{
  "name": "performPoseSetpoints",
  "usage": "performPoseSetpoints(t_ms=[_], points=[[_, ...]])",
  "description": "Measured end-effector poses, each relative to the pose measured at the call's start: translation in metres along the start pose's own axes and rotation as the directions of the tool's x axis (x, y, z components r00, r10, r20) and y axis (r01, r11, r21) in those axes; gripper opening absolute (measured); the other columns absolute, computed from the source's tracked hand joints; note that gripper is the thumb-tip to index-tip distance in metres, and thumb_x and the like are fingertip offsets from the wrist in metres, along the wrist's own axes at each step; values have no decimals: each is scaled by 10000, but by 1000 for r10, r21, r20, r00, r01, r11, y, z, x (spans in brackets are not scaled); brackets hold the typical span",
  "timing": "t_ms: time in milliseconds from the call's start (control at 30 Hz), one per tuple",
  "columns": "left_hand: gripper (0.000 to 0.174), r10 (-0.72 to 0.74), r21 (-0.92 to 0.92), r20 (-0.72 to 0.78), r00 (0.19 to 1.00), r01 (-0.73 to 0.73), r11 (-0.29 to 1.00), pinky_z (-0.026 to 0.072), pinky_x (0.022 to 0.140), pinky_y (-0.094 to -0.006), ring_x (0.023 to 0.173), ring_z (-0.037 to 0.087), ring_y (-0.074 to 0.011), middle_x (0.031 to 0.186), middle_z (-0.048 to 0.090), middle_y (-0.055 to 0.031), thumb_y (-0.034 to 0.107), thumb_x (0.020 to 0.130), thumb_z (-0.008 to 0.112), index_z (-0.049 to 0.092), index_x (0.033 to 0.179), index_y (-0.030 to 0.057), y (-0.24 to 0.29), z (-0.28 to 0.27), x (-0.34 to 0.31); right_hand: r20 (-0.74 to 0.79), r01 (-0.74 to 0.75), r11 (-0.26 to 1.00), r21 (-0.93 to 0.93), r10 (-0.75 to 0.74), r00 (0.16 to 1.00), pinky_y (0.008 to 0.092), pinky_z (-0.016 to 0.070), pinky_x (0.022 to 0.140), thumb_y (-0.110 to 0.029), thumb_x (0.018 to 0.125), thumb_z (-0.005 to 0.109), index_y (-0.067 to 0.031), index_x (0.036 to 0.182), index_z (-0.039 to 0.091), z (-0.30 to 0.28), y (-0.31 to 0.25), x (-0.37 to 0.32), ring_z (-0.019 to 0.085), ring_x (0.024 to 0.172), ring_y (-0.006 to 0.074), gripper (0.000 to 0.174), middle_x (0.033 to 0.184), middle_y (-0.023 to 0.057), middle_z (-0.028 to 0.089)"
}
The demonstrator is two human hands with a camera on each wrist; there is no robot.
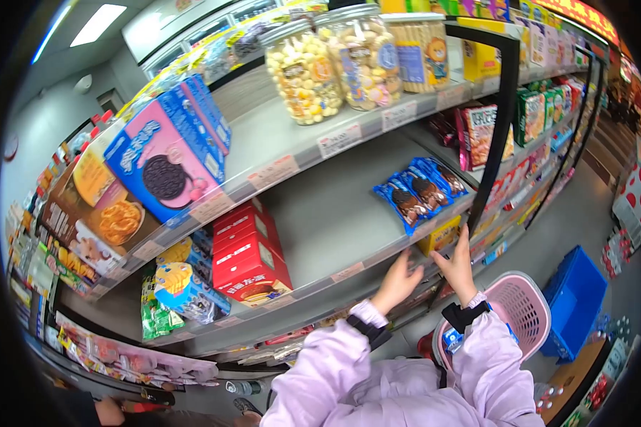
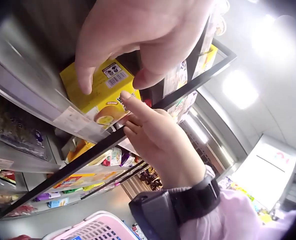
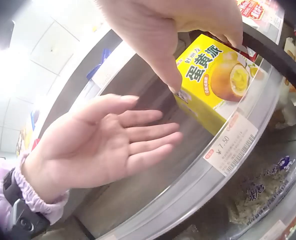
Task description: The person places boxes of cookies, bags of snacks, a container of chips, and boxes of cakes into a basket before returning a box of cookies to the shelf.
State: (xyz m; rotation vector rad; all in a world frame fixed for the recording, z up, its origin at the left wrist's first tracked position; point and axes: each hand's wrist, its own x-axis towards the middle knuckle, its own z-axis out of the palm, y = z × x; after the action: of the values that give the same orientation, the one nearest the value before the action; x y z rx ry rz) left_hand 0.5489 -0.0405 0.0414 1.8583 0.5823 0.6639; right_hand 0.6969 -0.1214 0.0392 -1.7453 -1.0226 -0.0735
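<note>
A yellow egg-yolk pie box (image 3: pixel 218 75) stands at a shelf's front edge behind a price tag (image 3: pixel 231 145). My right hand (image 1: pixel 457 270) is right at the box, thumb and fingers spread and mostly straight. In the right wrist view this right hand (image 3: pixel 173 37) overlaps the box's top and left edges. My left hand (image 1: pixel 400 283) is held off to the left, its palm turned up and fingers extended in the right wrist view. Nothing lies in it. In the left wrist view the left hand (image 2: pixel 143 30) partly covers the box.
A black upright post (image 1: pixel 495 135) runs beside the right hand. Blue snack packs (image 1: pixel 420 188) and red boxes (image 1: pixel 249 256) share a shelf, with jars (image 1: pixel 303 78) above. On the floor to the right are a pink basket (image 1: pixel 530 306) and a blue crate (image 1: pixel 573 302).
</note>
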Motion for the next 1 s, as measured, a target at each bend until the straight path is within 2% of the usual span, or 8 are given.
performPoseSetpoints(t_ms=[133, 233, 367, 467, 533, 633, 867, 1000], points=[[647, -234, 217, 83, 969, 211, 953, 448, 893, -351, 1114, 538, -295, 1222, 524, -244, 300, 860, 593, 328, 1313, -78, 14, 14, 44, 7, -46, 999, 12, 46, 999, 384, 269, 1071, -99, 640, 777, 109, 1370, 158, 1, 5, 7, 333, 1271, 407, 979, 1363, 308, 306], [600, -94, -5, 54, 994, 94, 996, 426, 913, -332, 1092, 547, -290, 1180, 549, -225, 264, 864, 589, 337, 1308, -51, 0, 29, 52, 16, -56, 998, 4, 56, 998, 388, 357, 983, -78, 649, 760, 84, 1338, 257, -1, 12, 9, 422, 1160, 395, 869, 1223, 263, 406], [535, -64, -20, 54, 996, 65, 998, 426, 909, -347, 1064, 557, -289, 1142, 559, -224, 186, 848, 577, 366, 1278, -54, 8, 25, 43, 109, -69, 998, 16, 67, 992, 381, 378, 962, -47, 688, 720, 69, 1304, 326, -13, 8, 11, 447, 1142, 389, 741, 1227, 238, 425], [529, 3, -26, 8, 1000, -3, 1000, 422, 912, -352, 1063, 548, -310, 1134, 548, -229, 150, 833, 576, 367, 1269, -64, 25, 21, 28, 93, 59, 998, -20, -57, 994, 377, 377, 969, -31, 725, 684, 52, 1315, 326, -20, -7, 3, 452, 1163, 373, 696, 1253, 232, 441], [541, -39, -4, -22, 999, 39, 999, 409, 928, -360, 1090, 522, -330, 1164, 519, -238, 133, 825, 574, 353, 1275, -72, 51, 8, 12, 83, 49, 991, 123, -59, 995, 374, 370, 978, -28, 743, 667, 45, 1316, 331, -20, -21, -6, 455, 1175, 360, 669, 1265, 238, 446], [599, 125, 107, -110, 986, -113, 988, 372, 970, -368, 1175, 451, -342, 1257, 441, -258, 118, 821, 567, 292, 1317, -78, 52, 0, -13, 142, 30, 985, 173, -55, 988, 368, 365, 984, -18, 762, 645, 36, 1320, 337, -31, -41, -24, 455, 1188, 345, 640, 1277, 238, 448], [770, 40, -69, 41, 998, -37, 997, 313, 1035, -372, 1293, 343, -317, 1383, 322, -238, 105, 823, 591, 125, 1419, -40, 55, -37, -87, 330, 73, 990, 123, -110, 938, 350, 447, 790, 6, 763, 625, 28, 1193, 468, -73, -97, -65, 551, 904, 309, 458, 1009, 174, 535], [799, 93, 93, 78, 993, -100, 991, 304, 1050, -372, 1341, 269, -286, 1442, 235, -220, 63, 822, 590, 82, 1430, -43, 109, -65, -132, 334, 212, 968, 133, -245, 910, 370, 462, 772, -4, 724, 660, 41, 1164, 505, -94, -121, -76, 567, 897, 341, 469, 1013, 194, 569]])
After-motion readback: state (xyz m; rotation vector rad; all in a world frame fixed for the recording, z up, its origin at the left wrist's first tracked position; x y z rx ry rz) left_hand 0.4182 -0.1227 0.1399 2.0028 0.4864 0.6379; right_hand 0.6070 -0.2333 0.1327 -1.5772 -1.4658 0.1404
